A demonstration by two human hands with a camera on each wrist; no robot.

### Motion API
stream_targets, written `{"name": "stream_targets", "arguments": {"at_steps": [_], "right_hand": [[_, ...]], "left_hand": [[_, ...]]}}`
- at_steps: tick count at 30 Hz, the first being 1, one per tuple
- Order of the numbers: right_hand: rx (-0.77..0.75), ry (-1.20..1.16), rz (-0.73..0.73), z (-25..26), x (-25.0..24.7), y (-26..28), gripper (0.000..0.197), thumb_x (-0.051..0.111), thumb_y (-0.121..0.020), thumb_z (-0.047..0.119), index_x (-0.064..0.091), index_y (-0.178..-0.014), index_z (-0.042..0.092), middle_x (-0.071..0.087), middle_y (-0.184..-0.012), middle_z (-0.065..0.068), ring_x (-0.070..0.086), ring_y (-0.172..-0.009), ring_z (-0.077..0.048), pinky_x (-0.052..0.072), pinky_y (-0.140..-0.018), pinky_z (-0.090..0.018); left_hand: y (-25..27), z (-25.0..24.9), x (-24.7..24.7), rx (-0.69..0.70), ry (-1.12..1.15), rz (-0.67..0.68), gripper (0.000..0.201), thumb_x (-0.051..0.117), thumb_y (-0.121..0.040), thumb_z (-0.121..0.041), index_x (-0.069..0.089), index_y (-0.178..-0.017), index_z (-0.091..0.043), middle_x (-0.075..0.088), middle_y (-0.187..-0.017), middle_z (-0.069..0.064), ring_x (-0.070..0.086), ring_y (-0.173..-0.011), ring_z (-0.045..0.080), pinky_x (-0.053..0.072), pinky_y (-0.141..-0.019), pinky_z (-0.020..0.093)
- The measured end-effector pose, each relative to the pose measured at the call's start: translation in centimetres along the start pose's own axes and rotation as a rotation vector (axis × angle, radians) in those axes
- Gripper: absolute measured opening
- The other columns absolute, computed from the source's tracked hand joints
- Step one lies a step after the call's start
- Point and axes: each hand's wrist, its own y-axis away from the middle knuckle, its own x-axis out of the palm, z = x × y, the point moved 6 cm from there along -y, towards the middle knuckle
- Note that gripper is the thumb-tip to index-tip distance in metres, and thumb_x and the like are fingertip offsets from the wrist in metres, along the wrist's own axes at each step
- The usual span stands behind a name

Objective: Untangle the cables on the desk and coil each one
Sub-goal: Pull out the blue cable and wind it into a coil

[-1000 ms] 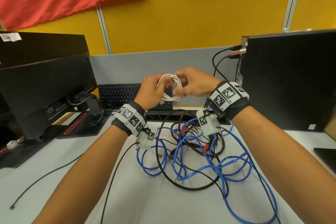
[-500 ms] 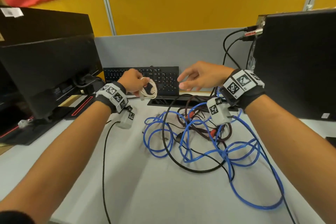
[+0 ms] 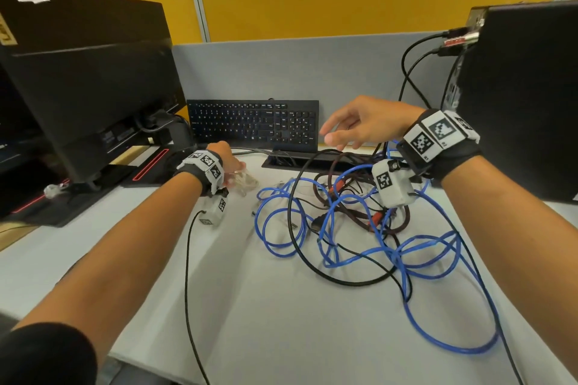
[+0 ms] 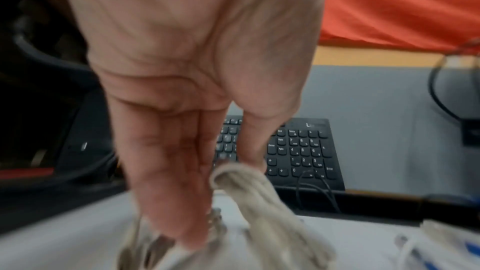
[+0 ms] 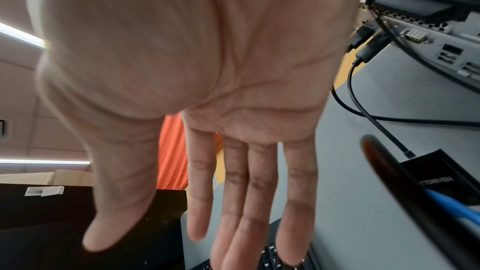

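Note:
My left hand [image 3: 233,166] is down at the desk [image 3: 281,322], left of the tangle, pinching a coiled white cable [image 3: 245,180] between thumb and fingers. In the left wrist view the coil [image 4: 259,213] hangs at my fingertips [image 4: 187,239], blurred, touching the desk. My right hand [image 3: 331,134] hovers open above the tangle's far side, holding nothing; its fingers [image 5: 244,223] are straight. The tangle is a long blue cable [image 3: 344,259], a black cable [image 3: 300,247] and a dark brown cable [image 3: 403,222] with orange-red ends, all looped over one another.
A black keyboard [image 3: 253,125] leans on the grey partition behind a cable slot [image 3: 297,161]. A black monitor [image 3: 93,87] stands at the left and a black computer case [image 3: 525,97] with plugged cables at the right. A thin black wire [image 3: 186,275] runs from my left wrist.
The right hand let go of the white coil and opened. The left hand carried the coil left and down to the desk. The head view tilted downward.

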Motion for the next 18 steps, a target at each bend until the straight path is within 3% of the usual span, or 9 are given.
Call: {"name": "stream_targets", "arguments": {"at_steps": [2,4,5,8,11,13,16,18], "right_hand": [[-0.003,-0.001,0.001,-0.1,0.0,-0.1,0.033,0.069,-0.093,0.037,0.071,-0.12,0.019,0.076,-0.105,0.002,0.074,-0.093,-0.008,0.061,-0.089,-0.04],[-0.001,-0.004,-0.001,-0.1,0.2,-0.2,0.032,0.069,-0.093,0.036,0.071,-0.119,0.019,0.077,-0.103,0.002,0.074,-0.092,-0.009,0.061,-0.089,-0.04],[0.001,-0.006,-0.002,-0.2,0.3,-0.2,0.031,0.069,-0.093,0.035,0.071,-0.119,0.019,0.077,-0.102,0.002,0.074,-0.092,-0.009,0.061,-0.089,-0.041],[-0.001,-0.005,-0.013,-0.1,0.4,-0.1,0.029,0.069,-0.093,0.035,0.072,-0.117,0.019,0.078,-0.096,0.003,0.074,-0.091,-0.01,0.061,-0.088,-0.041],[-0.004,0.007,-0.01,-0.2,0.4,0.1,0.028,0.069,-0.094,0.036,0.072,-0.117,0.021,0.078,-0.093,0.005,0.074,-0.09,-0.008,0.062,-0.087,-0.039],[0.002,0.016,-0.004,-0.5,0.4,0.4,0.028,0.069,-0.093,0.037,0.072,-0.117,0.022,0.078,-0.091,0.005,0.074,-0.088,-0.008,0.062,-0.086,-0.038],[0.029,0.02,-0.005,-1.3,0.2,0.7,0.029,0.069,-0.093,0.04,0.072,-0.118,0.025,0.079,-0.092,0.003,0.074,-0.088,-0.01,0.061,-0.088,-0.038],[0.036,0.009,-0.006,-1.6,0.2,0.8,0.029,0.069,-0.092,0.041,0.072,-0.117,0.025,0.079,-0.093,0.0,0.075,-0.091,-0.014,0.061,-0.089,-0.041]], "left_hand": [[0.5,-0.9,-1.5,0.059,-0.149,-0.134,0.048,0.071,-0.089,-0.044,0.056,-0.115,-0.006,0.063,-0.11,0.013,0.065,-0.094,0.031,0.052,-0.071,0.036],[1.1,-2.6,-2.7,0.171,-0.169,-0.2,0.046,0.071,-0.089,-0.042,0.06,-0.111,-0.003,0.063,-0.11,0.015,0.066,-0.095,0.033,0.055,-0.074,0.038],[1.3,-3.7,-2.6,0.247,-0.136,-0.142,0.039,0.07,-0.09,-0.038,0.065,-0.105,-0.002,0.069,-0.104,0.014,0.07,-0.089,0.03,0.059,-0.073,0.037],[2.9,-6.3,-0.5,0.428,-0.026,0.236,0.012,0.072,-0.091,-0.022,0.075,-0.092,-0.011,0.076,-0.089,0.008,0.076,-0.074,0.018,0.061,-0.063,0.029],[5.2,-7.0,1.5,0.447,-0.126,0.548,0.015,0.064,-0.093,-0.02,0.079,-0.097,-0.022,0.077,-0.096,0.001,0.075,-0.084,0.015,0.059,-0.078,0.034],[6.1,-7.2,1.9,0.454,-0.151,0.625,0.022,0.059,-0.097,-0.032,0.078,-0.098,-0.022,0.077,-0.097,-0.003,0.075,-0.087,0.014,0.054,-0.087,0.037],[7.2,-7.5,1.2,0.464,-0.096,0.704,0.043,0.06,-0.095,-0.05,0.076,-0.098,-0.01,0.076,-0.094,-0.002,0.072,-0.086,0.017,0.053,-0.088,0.04],[8.0,-8.3,-0.3,0.55,-0.046,0.639,0.045,0.068,-0.089,-0.049,0.072,-0.088,-0.004,0.071,-0.086,0.008,0.065,-0.082,0.021,0.058,-0.085,0.042]]}}
